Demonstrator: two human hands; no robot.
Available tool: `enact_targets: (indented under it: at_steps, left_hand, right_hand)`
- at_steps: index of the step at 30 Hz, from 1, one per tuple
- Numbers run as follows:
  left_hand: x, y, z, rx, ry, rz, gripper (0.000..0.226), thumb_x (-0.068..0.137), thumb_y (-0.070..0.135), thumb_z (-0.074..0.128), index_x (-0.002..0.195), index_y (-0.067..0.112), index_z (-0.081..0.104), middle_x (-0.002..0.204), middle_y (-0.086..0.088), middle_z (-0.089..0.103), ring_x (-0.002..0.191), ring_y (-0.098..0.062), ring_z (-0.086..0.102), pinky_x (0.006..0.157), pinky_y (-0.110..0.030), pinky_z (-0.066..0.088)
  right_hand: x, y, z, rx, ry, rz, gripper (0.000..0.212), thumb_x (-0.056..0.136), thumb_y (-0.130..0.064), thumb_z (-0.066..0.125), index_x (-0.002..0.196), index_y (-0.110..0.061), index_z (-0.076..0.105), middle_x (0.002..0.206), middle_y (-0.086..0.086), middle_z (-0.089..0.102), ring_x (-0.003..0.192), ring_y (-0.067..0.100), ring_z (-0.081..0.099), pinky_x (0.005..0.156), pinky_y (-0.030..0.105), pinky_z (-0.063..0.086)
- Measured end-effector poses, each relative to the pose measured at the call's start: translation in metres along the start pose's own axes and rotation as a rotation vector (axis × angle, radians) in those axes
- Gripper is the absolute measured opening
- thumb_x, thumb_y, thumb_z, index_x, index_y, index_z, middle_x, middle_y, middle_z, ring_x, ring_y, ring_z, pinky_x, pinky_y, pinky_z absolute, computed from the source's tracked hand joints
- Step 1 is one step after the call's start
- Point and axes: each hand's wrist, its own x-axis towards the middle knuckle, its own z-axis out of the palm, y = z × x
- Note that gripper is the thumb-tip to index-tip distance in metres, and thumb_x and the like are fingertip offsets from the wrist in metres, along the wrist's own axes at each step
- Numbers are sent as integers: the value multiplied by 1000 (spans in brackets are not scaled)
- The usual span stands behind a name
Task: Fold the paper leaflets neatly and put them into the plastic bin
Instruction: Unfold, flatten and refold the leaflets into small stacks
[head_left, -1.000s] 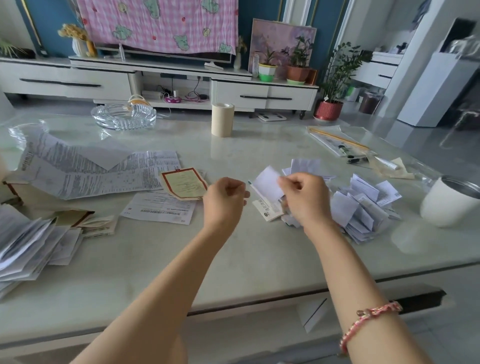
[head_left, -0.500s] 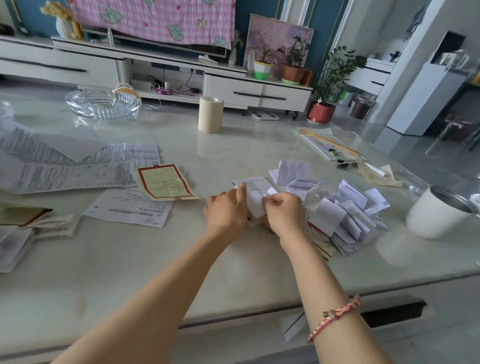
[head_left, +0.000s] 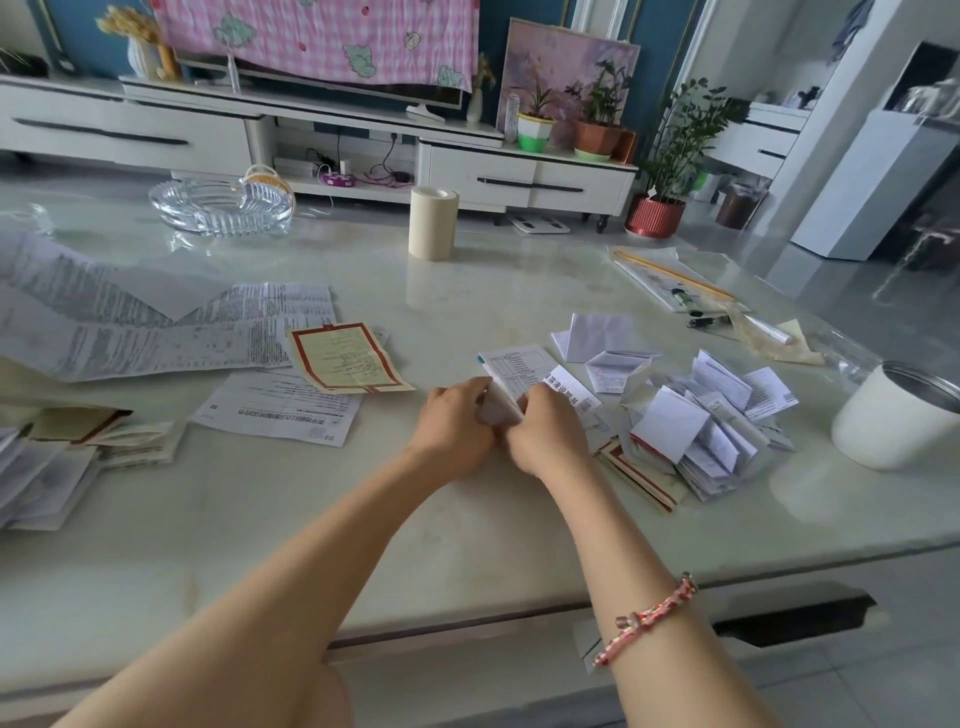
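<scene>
The white leaflet (head_left: 522, 371) lies in the middle of the table (head_left: 467, 519) — the left hand (head_left: 454, 434) and right hand (head_left: 548, 434), side by side and touching, both pinch its near end. Just to the right sits a pile of folded leaflets (head_left: 696, 431) — then a white cup (head_left: 893, 421).

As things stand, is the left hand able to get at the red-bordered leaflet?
Probably yes: bare table lies between the left hand and the red-bordered leaflet, though it must first release the white leaflet it grips.
</scene>
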Motion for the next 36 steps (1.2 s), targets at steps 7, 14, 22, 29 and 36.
enact_targets:
  at_steps: [7,14,22,29,36]
  left_hand:
    - [-16,5,-24,-439,-11,54,37,87,5,55,123,13,53,106,-7,58,93,-17,54,78,-26,48]
    - [-29,14,-33,-371,144,109,8,92,5,51,88,6,58,76,-9,62,61,-22,57,62,-38,53]
    - [-35,20,-28,-637,130,-36,38,97,33,45,70,7,50,46,-1,50,33,-9,39,35,-18,29]
    - [-36,25,-25,-581,252,82,37,96,18,51,60,11,44,49,0,40,34,-3,37,38,-11,30]
    - [-37,39,-23,-842,243,-61,31,96,24,50,68,14,55,36,9,36,27,-3,30,30,-11,20]
  right_hand:
    - [-14,-1,-18,206,-170,-171,27,85,-27,66,101,-13,48,94,3,54,79,20,48,53,24,32]
    - [-27,-2,-27,332,-197,-161,14,96,-28,42,100,-15,48,82,-1,55,70,20,56,69,35,50]
    - [-44,-11,-16,501,6,-272,30,98,-14,41,69,-15,35,60,5,56,39,17,48,37,23,34]
    - [-43,-9,-16,667,-85,-93,30,99,-26,41,74,-10,47,56,4,53,36,11,40,35,17,28]
    - [-34,-12,-7,943,85,-99,27,95,-24,53,72,-10,55,48,-6,33,39,7,27,42,20,23]
